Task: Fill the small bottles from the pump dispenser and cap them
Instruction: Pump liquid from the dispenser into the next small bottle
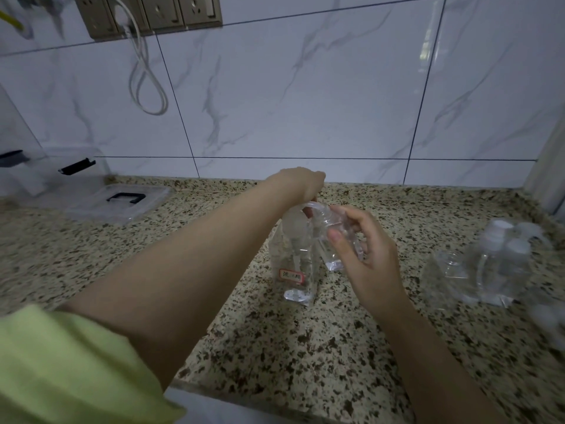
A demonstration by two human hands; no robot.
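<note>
A clear pump dispenser [293, 264] with a red-edged label stands mid-counter. My left hand [301, 185] rests on top of its pump head, fingers bent down over it. My right hand [363, 255] holds a small clear bottle [336, 237] tilted, its open mouth up against the pump spout. A little clear liquid shows in the small bottle's bottom. At the right stands a cluster of small clear bottles [492, 264], some with white caps [501, 228], one open.
A speckled granite counter [275, 332] runs to a marble-tiled wall. A clear storage box lid [122, 203] with a black handle lies at the back left. A white cable [146, 81] hangs from wall sockets. Loose white caps [547, 316] lie at the far right.
</note>
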